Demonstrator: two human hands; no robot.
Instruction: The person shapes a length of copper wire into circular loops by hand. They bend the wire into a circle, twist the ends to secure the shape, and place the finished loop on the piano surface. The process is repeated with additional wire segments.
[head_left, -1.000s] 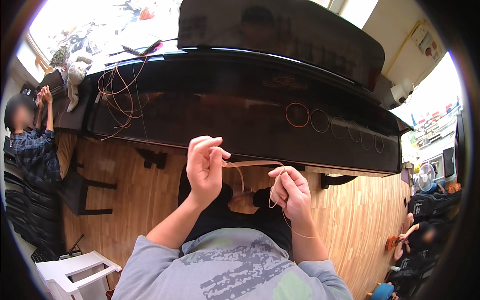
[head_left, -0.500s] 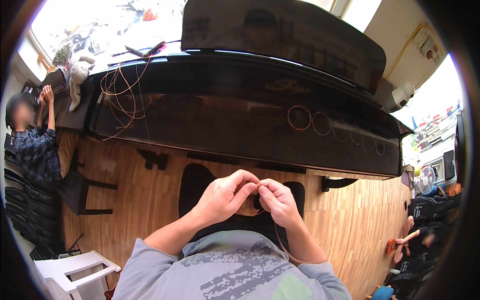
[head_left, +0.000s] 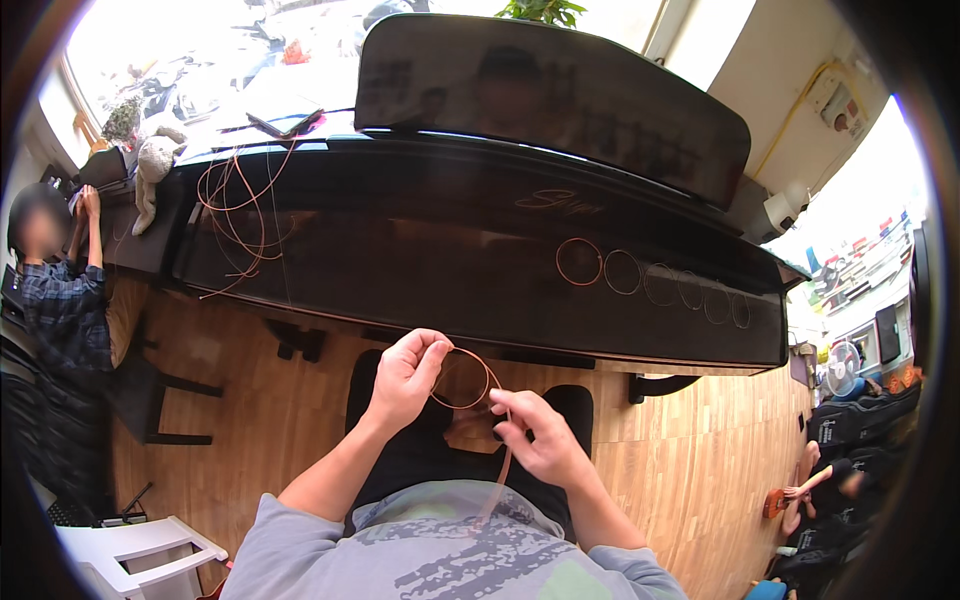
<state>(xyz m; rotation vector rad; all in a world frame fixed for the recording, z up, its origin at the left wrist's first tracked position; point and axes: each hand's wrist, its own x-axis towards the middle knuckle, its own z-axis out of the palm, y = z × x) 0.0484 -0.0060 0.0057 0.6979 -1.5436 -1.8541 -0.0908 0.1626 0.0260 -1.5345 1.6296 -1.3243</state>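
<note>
My left hand [head_left: 408,375] is closed, pinching a thin copper-coloured instrument string [head_left: 486,372] between thumb and fingers. The string forms a round loop to the right of that hand, above my lap. From the loop a loose tail drops past my right hand [head_left: 538,432] toward my shirt, its lower part blurred. My right hand's thumb and fingers are apart beside the string; whether a fingertip touches it is hard to tell. On the black piano lid [head_left: 420,270] beyond lie one copper-coloured coil [head_left: 579,262] and several silvery coils [head_left: 623,272] in a row.
Loose copper-coloured strings [head_left: 262,200] lie tangled at the piano's left. A dark flat object [head_left: 285,124] rests above them. At far left a person [head_left: 70,290] sits by a black chair [head_left: 170,400]. A white chair [head_left: 140,550] stands lower left. Another person's arm [head_left: 815,482] is at right.
My hands have drawn apart from a close pinch over the string. The left kept its hold and the right's fingers spread. The loop now shows between them, and the view has shifted slightly.
</note>
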